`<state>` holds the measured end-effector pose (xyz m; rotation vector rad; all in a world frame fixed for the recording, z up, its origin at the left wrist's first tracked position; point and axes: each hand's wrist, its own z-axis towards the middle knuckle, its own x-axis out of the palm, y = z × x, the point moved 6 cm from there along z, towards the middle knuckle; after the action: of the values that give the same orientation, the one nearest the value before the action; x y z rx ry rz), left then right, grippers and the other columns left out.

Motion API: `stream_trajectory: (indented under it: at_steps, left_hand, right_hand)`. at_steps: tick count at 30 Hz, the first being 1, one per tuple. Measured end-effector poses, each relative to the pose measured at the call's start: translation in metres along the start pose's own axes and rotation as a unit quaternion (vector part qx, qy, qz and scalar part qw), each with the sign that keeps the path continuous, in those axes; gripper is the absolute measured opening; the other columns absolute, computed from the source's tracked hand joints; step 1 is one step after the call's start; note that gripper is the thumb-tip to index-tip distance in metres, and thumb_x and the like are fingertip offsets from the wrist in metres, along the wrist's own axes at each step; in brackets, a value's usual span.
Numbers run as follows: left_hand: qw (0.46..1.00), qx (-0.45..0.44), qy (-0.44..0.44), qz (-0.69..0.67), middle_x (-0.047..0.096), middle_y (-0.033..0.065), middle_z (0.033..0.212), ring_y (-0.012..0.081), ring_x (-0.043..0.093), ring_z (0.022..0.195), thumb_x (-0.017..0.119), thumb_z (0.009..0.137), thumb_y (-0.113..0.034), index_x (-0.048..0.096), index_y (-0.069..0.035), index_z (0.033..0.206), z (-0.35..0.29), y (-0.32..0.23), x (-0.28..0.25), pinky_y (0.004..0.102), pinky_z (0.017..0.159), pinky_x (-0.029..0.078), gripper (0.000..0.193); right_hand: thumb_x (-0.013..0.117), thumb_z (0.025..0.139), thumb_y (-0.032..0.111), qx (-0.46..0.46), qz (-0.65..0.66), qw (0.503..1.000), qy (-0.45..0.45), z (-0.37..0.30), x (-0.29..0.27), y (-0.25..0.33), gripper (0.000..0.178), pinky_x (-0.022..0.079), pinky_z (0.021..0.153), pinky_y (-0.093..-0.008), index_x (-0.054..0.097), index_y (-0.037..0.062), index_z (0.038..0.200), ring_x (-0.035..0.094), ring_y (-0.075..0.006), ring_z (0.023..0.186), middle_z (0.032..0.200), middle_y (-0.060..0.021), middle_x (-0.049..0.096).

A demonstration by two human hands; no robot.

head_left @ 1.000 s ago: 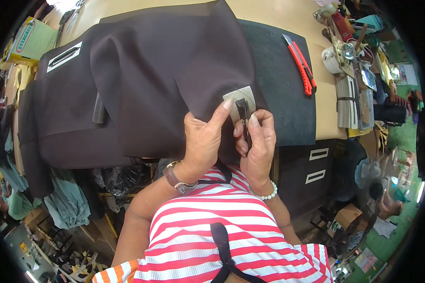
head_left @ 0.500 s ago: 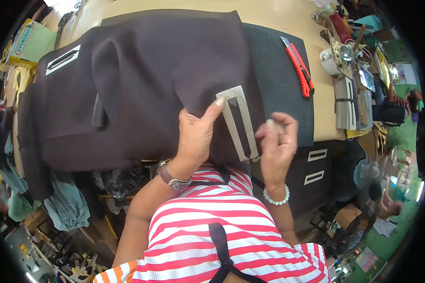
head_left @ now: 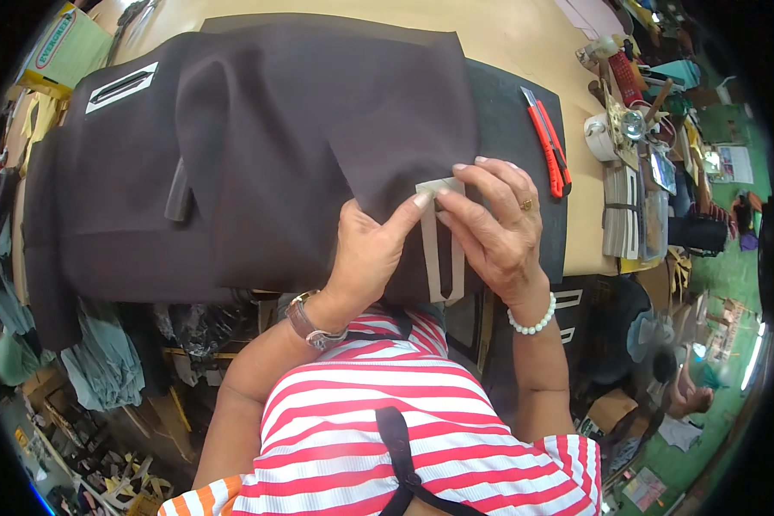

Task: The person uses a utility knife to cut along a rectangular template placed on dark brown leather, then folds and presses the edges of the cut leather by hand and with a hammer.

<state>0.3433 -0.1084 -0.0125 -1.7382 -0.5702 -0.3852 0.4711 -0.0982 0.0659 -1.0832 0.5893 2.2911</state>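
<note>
A large piece of dark brown fabric is spread before me, its right end drawn over the table's near edge. At that end lies a pale, narrow rectangular frame-shaped strip with a slit of dark cloth inside it. My left hand has the fabric between thumb and fingers, the thumb pressing the frame's upper left corner. From the right, my right hand pinches the frame's top edge, close to the left thumb. Its fingers partly cover the frame's right side. A second white frame sits on the fabric at far left.
A red box cutter lies on a black mat to the right. Beyond it stand a white cup and a banded stack of strips. A dark bar rests on the fabric. A green-yellow box stands far left.
My right hand has moved up and left from beside the frame to its top edge and now pinches there. The frame and my left hand have shifted slightly right.
</note>
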Motion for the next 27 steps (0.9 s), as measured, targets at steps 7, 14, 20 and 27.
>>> stream_trajectory:
  at_steps: [7, 14, 20, 27]
  left_hand:
    - [0.999, -0.019, 0.023, 0.039, 0.067, 0.008, 0.091, 0.0104, 0.063, 0.077, 0.065, 0.088, -0.015, 0.063, 0.005, 0.098, -0.001, -0.003, -0.001, 0.0244, 0.067, 0.052, 0.022]
    - [0.993, -0.083, 0.066, -0.056, 0.068, 0.007, 0.098, 0.0123, 0.065, 0.087, 0.062, 0.09, -0.011, 0.064, 0.001, 0.105, -0.001, 0.001, -0.002, 0.0263, 0.08, 0.052, 0.019]
    - [0.994, -0.049, 0.002, -0.093, 0.068, 0.0073, 0.101, 0.0128, 0.065, 0.086, 0.062, 0.09, -0.01, 0.062, 0.001, 0.105, 0.004, -0.002, -0.001, 0.0275, 0.079, 0.053, 0.018]
    - [0.988, 0.002, -0.02, -0.151, 0.065, 0.0043, 0.106, 0.0128, 0.061, 0.097, 0.062, 0.089, -0.012, 0.06, -0.001, 0.111, 0.012, 0.0, -0.001, 0.0288, 0.088, 0.047, 0.024]
  right_hand:
    - [0.072, 0.069, 0.007, -0.047, 0.073, 0.996, 0.023, 0.024, 0.002, -0.011, 0.013, 0.047, 0.082, -0.0385, 0.064, 0.0071, 0.08, 0.061, -0.022, 0.089, 0.086, -0.0033, 0.063]
    - [0.066, 0.08, -0.001, 0.352, 0.415, 0.833, 0.1, 0.019, 0.033, -0.034, 0.006, 0.048, 0.064, -0.0335, 0.062, -0.0003, 0.085, 0.062, -0.0234, 0.066, 0.075, -0.0114, 0.062]
    - [0.061, 0.088, 0.005, 0.204, 0.137, 0.963, -0.113, 0.015, 0.003, -0.007, 0.009, 0.048, 0.056, -0.0299, 0.061, -0.0022, 0.094, 0.061, -0.0167, 0.065, 0.078, -0.0116, 0.063]
    - [0.056, 0.088, 0.002, 0.376, 0.255, 0.89, -0.026, -0.035, 0.026, 0.02, 0.038, 0.051, 0.062, -0.0318, 0.045, -0.002, 0.125, 0.065, -0.0206, 0.07, 0.085, -0.0154, 0.064]
